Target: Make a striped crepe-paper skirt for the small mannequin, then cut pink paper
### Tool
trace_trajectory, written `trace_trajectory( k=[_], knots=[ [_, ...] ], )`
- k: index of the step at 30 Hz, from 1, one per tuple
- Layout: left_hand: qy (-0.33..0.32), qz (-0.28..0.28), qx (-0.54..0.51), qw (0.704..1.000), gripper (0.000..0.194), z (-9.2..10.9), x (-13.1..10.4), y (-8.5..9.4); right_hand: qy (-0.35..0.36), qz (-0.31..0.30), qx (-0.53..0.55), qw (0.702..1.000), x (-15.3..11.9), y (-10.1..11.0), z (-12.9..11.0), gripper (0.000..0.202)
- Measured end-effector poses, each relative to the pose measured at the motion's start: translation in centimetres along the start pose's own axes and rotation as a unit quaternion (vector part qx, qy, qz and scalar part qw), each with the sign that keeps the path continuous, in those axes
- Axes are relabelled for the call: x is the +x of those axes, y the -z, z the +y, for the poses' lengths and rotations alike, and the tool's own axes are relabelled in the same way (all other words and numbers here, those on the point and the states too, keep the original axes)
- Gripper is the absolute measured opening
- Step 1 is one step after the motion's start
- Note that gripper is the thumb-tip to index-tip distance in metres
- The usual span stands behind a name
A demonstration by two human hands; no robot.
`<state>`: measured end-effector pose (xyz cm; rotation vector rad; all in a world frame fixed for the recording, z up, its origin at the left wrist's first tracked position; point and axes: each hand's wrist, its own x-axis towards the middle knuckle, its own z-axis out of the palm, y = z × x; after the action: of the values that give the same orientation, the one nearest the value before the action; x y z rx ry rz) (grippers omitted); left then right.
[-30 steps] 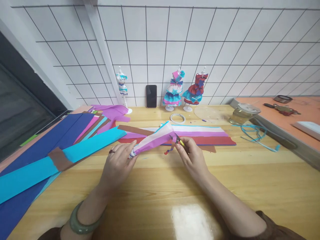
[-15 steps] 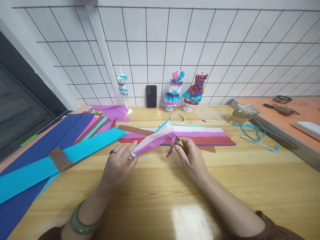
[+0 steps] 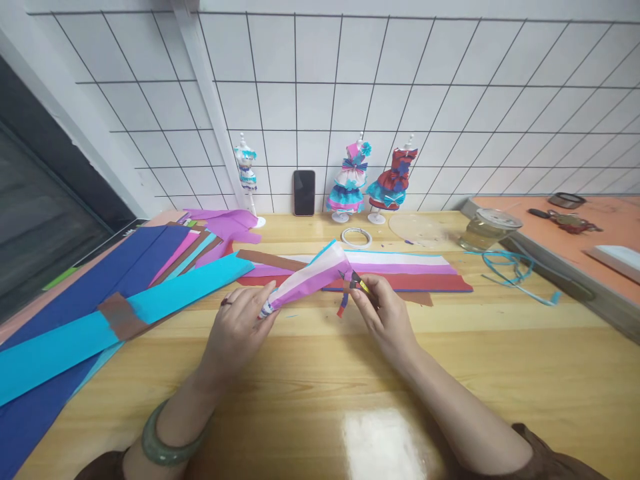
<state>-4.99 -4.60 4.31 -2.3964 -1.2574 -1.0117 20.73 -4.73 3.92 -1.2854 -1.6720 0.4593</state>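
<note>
Left hand (image 3: pixel 245 319): closed in a grip around the narrow end of the paper bundle (image 3: pixel 314 278).
Right hand (image 3: pixel 384 305): gripping a dark-bladed cutting tool (image 3: pixel 365 284), touching the bundle's wide end with its tips.
Paper bundle: held slanting up to the right over the surface (image 3: pixel 300 387), layered in pale pink and purple with a blue edge.
Thin strip (image 3: pixel 343 305): hanging below the tool, ending in blue and red.
Long paper lengths (image 3: pixel 425 281): lying flat on the surface, beyond the hands.
Phone (image 3: pixel 305 193): standing upright at the tiled wall (image 3: pixel 400 107), between small dressed mannequins (image 3: pixel 349 179).
</note>
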Motion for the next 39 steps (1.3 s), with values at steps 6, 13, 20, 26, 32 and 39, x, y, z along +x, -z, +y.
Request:
trace_trajectory(
  k=[6, 13, 20, 26, 32, 39],
  knots=[
    [-0.005, -0.002, 0.001, 1.000, 0.043, 0.07, 0.01, 0.03, 0.000, -0.003, 0.046, 0.999, 0.04, -0.06, -0.21, 0.021],
    [-0.014, 0.008, 0.005, 1.000, 0.045, 0.06, 0.01, -0.02, 0.009, 0.001, 0.022, 1.000, -0.10, 0.11, -0.20, 0.022],
    [-0.018, 0.015, 0.008, 1.000, 0.045, 0.19, 0.21, 0.00, 0.014, 0.004, -0.012, 1.000, -0.18, 0.35, -0.58, 0.023],
    [-0.017, 0.021, 0.013, 1.000, 0.047, 0.39, 0.10, -0.12, 0.016, 0.004, -0.027, 0.999, -0.23, 0.50, -0.97, 0.023],
    [-0.008, 0.021, 0.006, 1.000, 0.046, 0.28, 0.01, -0.02, 0.016, 0.010, -0.025, 1.000, -0.25, 0.42, -0.72, 0.024],
    [-0.013, 0.020, 0.003, 1.000, 0.045, 0.35, 0.10, 0.10, 0.023, 0.006, -0.029, 0.999, -0.22, 0.45, -0.83, 0.022]
  ],
)
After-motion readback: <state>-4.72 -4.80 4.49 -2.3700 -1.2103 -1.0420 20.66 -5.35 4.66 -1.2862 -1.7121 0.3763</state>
